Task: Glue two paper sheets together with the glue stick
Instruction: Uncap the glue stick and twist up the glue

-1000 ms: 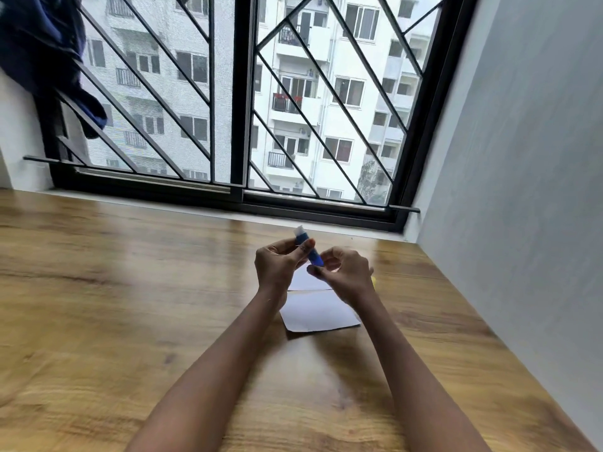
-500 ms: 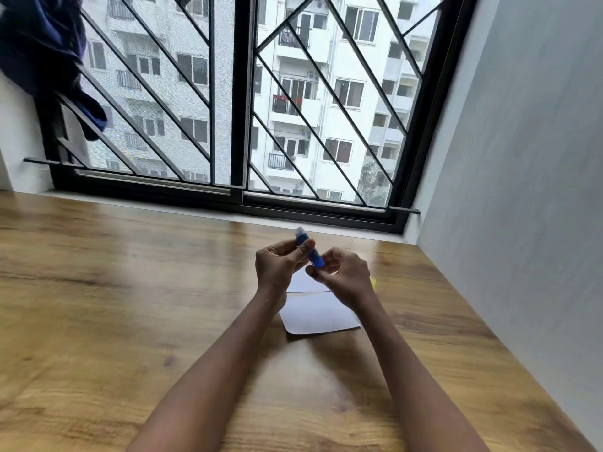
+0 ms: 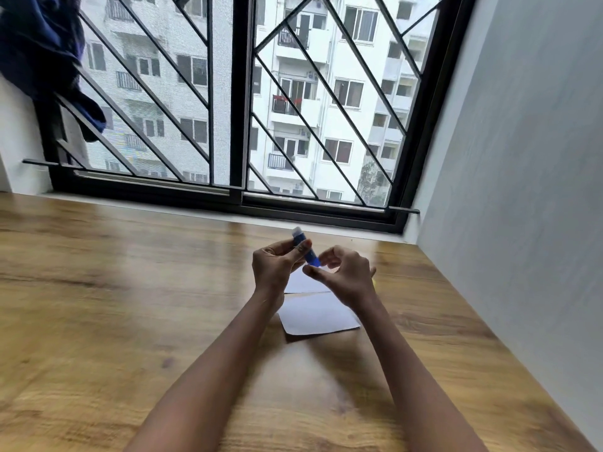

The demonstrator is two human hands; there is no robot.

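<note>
A blue glue stick (image 3: 305, 247) is held tilted above the wooden table, its whitish tip pointing up and away. My left hand (image 3: 277, 267) grips its upper half with thumb and fingers. My right hand (image 3: 344, 275) pinches its lower end with curled fingers. Below the hands lie two white paper sheets: the near sheet (image 3: 318, 313) flat on the table and the far sheet (image 3: 303, 283) partly hidden behind my hands. A small yellow object (image 3: 374, 282) peeks out behind my right hand.
The wooden table (image 3: 130, 305) stretches wide to the left and toward me. A grey wall (image 3: 522, 190) borders the table on the right. A barred window (image 3: 241, 102) runs along the far edge, with dark blue cloth (image 3: 39, 60) hanging at its top left.
Both hands stay on the glue stick in almost the same place. My right hand's fingers have shifted slightly at the stick's lower end.
</note>
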